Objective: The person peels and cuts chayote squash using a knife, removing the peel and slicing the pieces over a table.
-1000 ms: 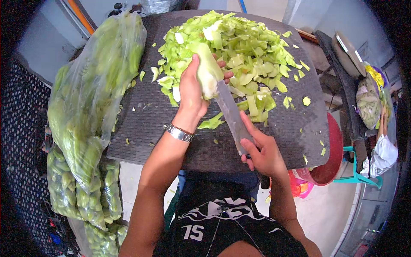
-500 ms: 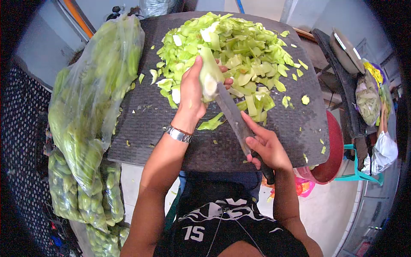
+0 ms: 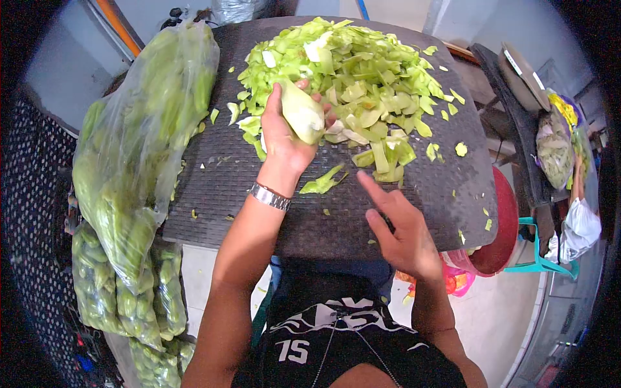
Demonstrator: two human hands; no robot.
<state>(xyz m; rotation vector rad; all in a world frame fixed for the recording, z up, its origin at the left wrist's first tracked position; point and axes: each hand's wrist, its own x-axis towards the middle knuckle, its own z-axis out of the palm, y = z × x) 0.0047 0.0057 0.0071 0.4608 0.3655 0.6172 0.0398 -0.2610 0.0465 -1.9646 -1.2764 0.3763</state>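
My left hand, with a metal watch on its wrist, is wrapped round a peeled pale green vegetable over the dark woven tabletop. Its rounded, whitish end points down toward me. My right hand is at the table's front edge, its index finger stretched forward and its thumb apart. The other fingers curl beneath the palm, out of sight; no knife blade can be made out. Beyond both hands lies a large heap of green peelings, with one loose peel closer to me.
A large plastic bag of green vegetables lies along the left side, with more filled bags below it. To the right are a red tub, a turquoise stool and a dark bench with a bagged item.
The knife blade seen against the vegetable is no longer visible. My left hand has tilted the vegetable and moved slightly left. Pale peel pieces now lie at the heap's near side.
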